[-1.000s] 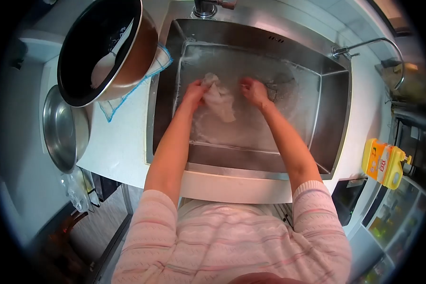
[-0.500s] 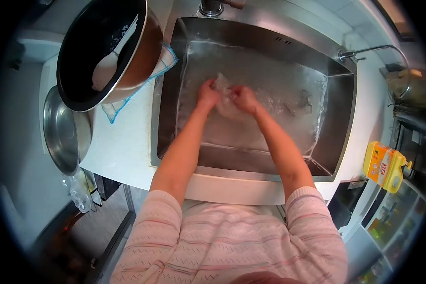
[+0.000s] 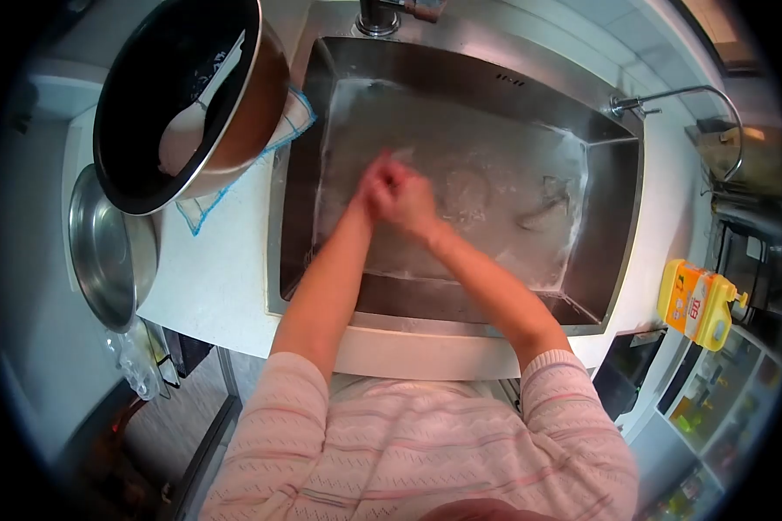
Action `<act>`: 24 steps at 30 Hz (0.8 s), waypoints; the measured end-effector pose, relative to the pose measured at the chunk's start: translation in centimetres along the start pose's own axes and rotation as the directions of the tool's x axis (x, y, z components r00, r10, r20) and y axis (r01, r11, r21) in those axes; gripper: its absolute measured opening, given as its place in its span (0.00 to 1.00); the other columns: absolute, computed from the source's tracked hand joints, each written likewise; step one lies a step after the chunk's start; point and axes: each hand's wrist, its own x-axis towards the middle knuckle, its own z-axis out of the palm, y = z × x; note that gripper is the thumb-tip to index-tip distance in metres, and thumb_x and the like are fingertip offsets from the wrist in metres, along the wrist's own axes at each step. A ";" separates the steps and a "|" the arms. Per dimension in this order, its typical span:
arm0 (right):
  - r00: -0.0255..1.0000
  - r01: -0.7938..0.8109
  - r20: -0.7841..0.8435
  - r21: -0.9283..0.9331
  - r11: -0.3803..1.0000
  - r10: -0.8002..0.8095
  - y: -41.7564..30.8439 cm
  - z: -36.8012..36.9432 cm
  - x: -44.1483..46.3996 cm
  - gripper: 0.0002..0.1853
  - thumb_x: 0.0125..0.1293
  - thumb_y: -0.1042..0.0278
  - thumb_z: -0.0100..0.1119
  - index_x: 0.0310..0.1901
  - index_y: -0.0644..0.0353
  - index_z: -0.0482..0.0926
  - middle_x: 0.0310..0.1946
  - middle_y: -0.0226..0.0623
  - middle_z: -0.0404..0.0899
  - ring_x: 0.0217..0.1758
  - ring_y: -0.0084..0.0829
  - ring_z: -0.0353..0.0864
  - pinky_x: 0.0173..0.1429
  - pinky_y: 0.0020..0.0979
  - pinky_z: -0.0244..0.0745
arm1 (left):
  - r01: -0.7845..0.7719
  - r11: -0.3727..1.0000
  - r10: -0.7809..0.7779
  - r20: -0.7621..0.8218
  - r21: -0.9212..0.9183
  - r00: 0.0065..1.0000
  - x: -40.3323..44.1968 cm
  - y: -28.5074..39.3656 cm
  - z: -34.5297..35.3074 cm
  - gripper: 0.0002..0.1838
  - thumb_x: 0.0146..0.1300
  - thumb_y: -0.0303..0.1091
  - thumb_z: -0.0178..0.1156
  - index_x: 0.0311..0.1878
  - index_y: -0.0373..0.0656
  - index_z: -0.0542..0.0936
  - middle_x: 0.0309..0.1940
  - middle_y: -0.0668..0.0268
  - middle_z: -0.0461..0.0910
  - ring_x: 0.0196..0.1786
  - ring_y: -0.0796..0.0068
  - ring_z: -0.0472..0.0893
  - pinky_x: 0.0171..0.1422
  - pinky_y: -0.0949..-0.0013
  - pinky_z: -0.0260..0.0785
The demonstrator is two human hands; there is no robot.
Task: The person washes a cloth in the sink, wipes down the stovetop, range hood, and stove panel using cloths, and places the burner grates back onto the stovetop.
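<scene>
My left hand [image 3: 374, 188] and my right hand [image 3: 411, 201] are closed against each other, over the cloudy water [image 3: 443, 122] in the left half of the steel sink [image 3: 606, 195]. A thin, pale crumpled piece [image 3: 403, 156] peeks out just beyond my fingers. Most of it is hidden in my grip, and I cannot tell whether it is cloth or plastic film. The hands are slightly smeared by motion. To their right, a greyish thin scrap [image 3: 547, 204] lies in the water, near the sink's right wall.
A dark-lined pot [image 3: 265, 113] holding a white rice paddle [image 3: 182, 139] stands on a blue-edged cloth [image 3: 294, 122] at left. Below it is a steel bowl [image 3: 104, 252]. Faucets [image 3: 378, 17] rise behind the sink. A yellow detergent jug [image 3: 702, 304] sits right.
My hands were apart with the pale piece stretched between them. Now my right hand has moved left against my left hand, and the piece is mostly covered. Rings spread on the water.
</scene>
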 end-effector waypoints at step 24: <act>0.981 -0.135 -0.155 -0.128 0.982 0.115 8.4 -1.4 5.5 0.13 0.58 0.60 0.57 0.41 0.58 0.80 0.34 0.45 0.81 0.38 0.43 0.81 0.43 0.40 0.75 | -0.021 0.945 0.177 -0.455 0.326 0.873 -0.5 -0.1 8.4 0.18 0.64 0.37 0.52 0.56 0.45 0.70 0.48 0.63 0.76 0.49 0.69 0.76 0.54 0.63 0.69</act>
